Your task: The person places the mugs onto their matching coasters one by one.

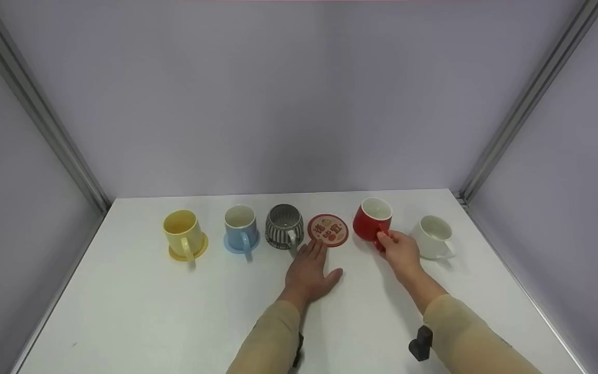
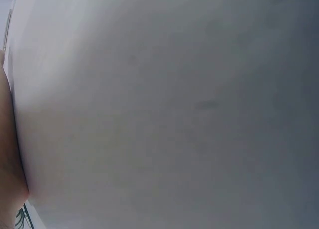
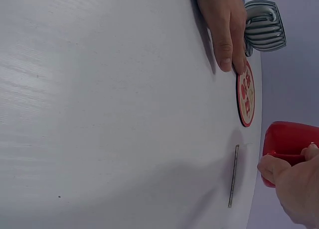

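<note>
My right hand (image 1: 402,253) grips the handle of a red mug (image 1: 369,224) with a white inside. In the right wrist view the red mug (image 3: 286,139) appears raised off the table, its shadow below. My left hand (image 1: 309,272) lies flat with straight fingers, thumb spread, fingertips on the near edge of a round red-rimmed coaster (image 1: 328,230) with a printed pattern. Left of that coaster stands a dark striped glass mug (image 1: 284,223), close to my left fingertips. The left wrist view shows mostly blurred table and a bit of skin at its left edge.
A white mug (image 1: 429,236) stands right of my right hand. Farther left are a blue mug (image 1: 241,234) on a blue coaster (image 1: 230,248) and a yellow mug (image 1: 180,236) on a yellow coaster (image 1: 201,249). A thin dark-edged strip (image 3: 233,176) lies near the red mug. Walls enclose the white table (image 1: 148,306).
</note>
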A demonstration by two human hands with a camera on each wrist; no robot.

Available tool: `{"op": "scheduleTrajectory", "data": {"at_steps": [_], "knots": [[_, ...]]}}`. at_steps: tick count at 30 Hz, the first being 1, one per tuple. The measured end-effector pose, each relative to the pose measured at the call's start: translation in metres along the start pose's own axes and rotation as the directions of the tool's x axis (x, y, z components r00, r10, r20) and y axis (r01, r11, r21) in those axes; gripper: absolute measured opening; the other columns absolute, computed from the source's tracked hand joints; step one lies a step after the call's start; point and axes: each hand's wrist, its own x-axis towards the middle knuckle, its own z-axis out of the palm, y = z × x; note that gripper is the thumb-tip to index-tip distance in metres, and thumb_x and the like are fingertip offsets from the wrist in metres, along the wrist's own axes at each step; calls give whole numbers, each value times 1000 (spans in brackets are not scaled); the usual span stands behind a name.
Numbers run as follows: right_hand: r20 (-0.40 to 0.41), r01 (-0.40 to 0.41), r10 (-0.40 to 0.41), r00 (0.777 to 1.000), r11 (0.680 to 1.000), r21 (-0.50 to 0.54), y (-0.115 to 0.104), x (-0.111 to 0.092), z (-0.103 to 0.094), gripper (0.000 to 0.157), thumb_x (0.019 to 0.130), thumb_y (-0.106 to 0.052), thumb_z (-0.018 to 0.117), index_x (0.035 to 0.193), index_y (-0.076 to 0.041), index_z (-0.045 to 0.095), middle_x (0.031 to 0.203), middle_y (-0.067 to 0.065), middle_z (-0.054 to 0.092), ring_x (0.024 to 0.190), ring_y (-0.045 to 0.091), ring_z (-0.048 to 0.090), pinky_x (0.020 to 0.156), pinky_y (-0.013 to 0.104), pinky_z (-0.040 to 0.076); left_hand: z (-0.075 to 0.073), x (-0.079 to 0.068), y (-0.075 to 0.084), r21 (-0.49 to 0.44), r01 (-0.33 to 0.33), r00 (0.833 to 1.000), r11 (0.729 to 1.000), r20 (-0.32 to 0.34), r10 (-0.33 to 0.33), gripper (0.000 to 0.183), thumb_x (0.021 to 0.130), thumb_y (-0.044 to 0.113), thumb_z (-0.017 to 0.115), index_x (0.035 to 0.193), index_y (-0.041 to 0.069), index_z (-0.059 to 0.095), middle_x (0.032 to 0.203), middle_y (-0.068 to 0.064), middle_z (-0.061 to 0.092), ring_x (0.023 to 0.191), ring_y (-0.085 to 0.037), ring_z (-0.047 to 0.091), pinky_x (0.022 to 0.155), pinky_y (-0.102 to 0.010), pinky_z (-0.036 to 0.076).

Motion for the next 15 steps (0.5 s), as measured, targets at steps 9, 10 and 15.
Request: {"op": "scheduleTrajectory", "data": {"at_steps": [9, 10, 15], "knots": [[29, 1, -2, 1000, 1000, 21, 0, 12, 18, 41, 112, -23, 58, 142, 5, 60, 137, 23, 61, 119, 31, 59, 111, 44, 52, -2, 1, 1, 11, 1, 1000, 1000, 4, -1, 90, 104, 72, 34, 170, 11, 25, 176, -3, 20, 163, -21, 16, 131, -35, 14], [29, 4, -4, 1000, 1000, 21, 0, 13, 19, 41, 112, -23, 58, 141, 5, 60, 137, 23, 62, 119, 31, 59, 111, 43, 53, -2, 0, 1, 9, 1, 1000, 1000, 3, -1, 91, 104, 72, 34, 170, 11, 25, 176, -3, 20, 163, -21, 16, 131, -35, 14], [41, 12, -13, 999, 1000, 27, 3, 16, 29, 39, 112, -23, 56, 140, 4, 62, 133, 21, 63, 117, 29, 59, 108, 40, 55, -1, -2, 0, 5, 8, 1000, 1000, 1, -8, 91, 104, 73, 34, 170, 12, 25, 176, -2, 20, 163, -20, 16, 131, -36, 15]]}}
